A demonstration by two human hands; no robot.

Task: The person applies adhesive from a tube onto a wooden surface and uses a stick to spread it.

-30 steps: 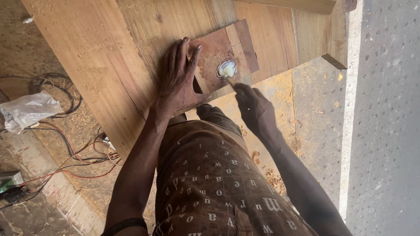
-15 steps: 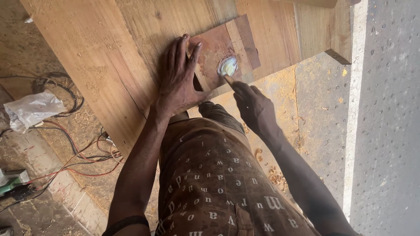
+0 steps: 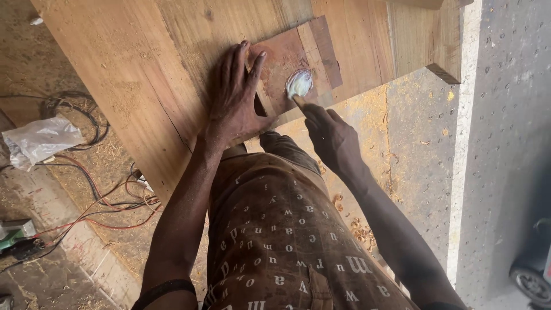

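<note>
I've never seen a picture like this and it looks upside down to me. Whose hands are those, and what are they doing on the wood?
The picture comes from a camera worn on a person's head, looking down, so you see their own arms and patterned trousers from above.

The left hand lies flat with fingers spread, pressing on a small reddish-brown wooden block. That block rests on a big wooden board.

The right hand holds a thin stick, with its tip touching a whitish blob on the block. It may be glue or filler; I cannot tell which.

Below the board, the ground is covered in sawdust and wood shavings. On the left lie red and black cables, a crumpled plastic bag and a green tool.
</note>
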